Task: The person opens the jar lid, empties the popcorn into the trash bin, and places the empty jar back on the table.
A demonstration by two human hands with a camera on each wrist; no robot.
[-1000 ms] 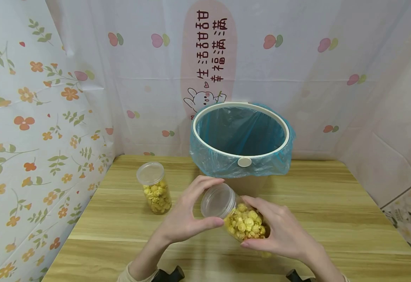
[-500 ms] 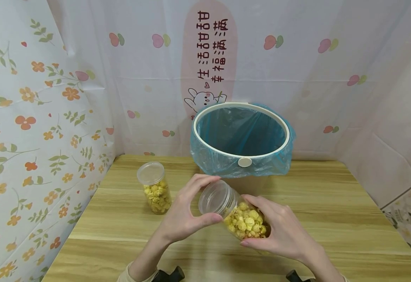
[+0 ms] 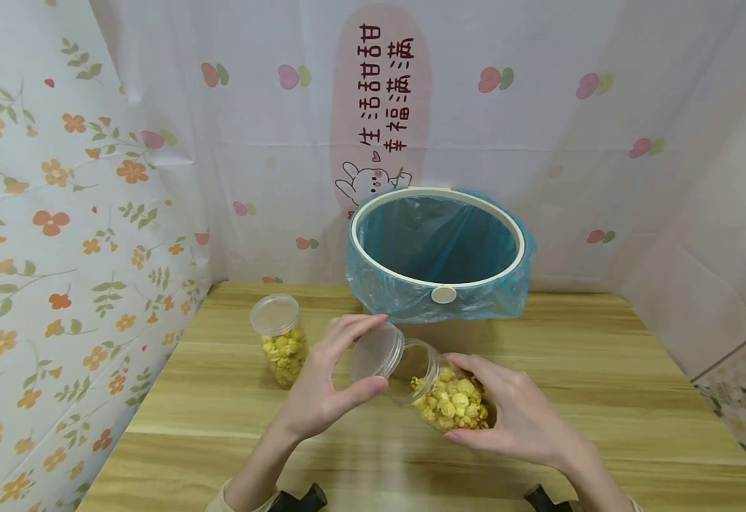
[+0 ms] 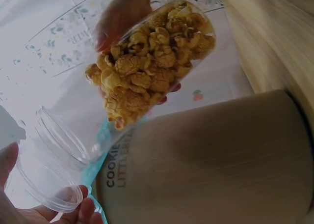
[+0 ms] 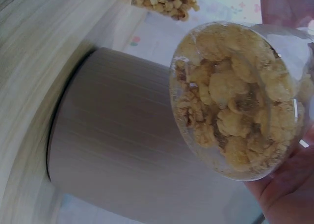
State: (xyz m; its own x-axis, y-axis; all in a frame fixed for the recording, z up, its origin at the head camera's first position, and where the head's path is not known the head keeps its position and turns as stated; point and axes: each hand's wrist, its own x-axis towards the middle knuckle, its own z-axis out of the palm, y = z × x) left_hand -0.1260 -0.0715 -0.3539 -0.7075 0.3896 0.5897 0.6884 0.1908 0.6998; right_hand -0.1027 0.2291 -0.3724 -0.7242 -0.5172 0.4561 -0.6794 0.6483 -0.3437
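Observation:
My right hand (image 3: 516, 412) grips a clear plastic jar (image 3: 452, 402) of yellow popcorn around its lower part. The jar is tilted, its mouth turned up to the left. Between thumb and fingers, my left hand (image 3: 328, 384) holds the clear round lid (image 3: 375, 352), which is off the jar with a small gap to the rim. In the left wrist view the lid (image 4: 49, 180) stands apart from the threaded jar neck (image 4: 64, 140). Popcorn fills the jar's lower part (image 5: 235, 101) in the right wrist view, where the lid is hidden.
A second lidded popcorn jar (image 3: 283, 348) stands at the left of the wooden table (image 3: 219, 441). Behind my hands is a bin with a white rim ring (image 3: 373, 267) and a blue bag liner (image 3: 398, 306). Patterned cloth (image 3: 251, 107) hangs at the back and sides.
The lid has come off the jar: my left hand has moved it slightly left and up, exposing the jar's mouth. My right hand and the jar have shifted slightly right.

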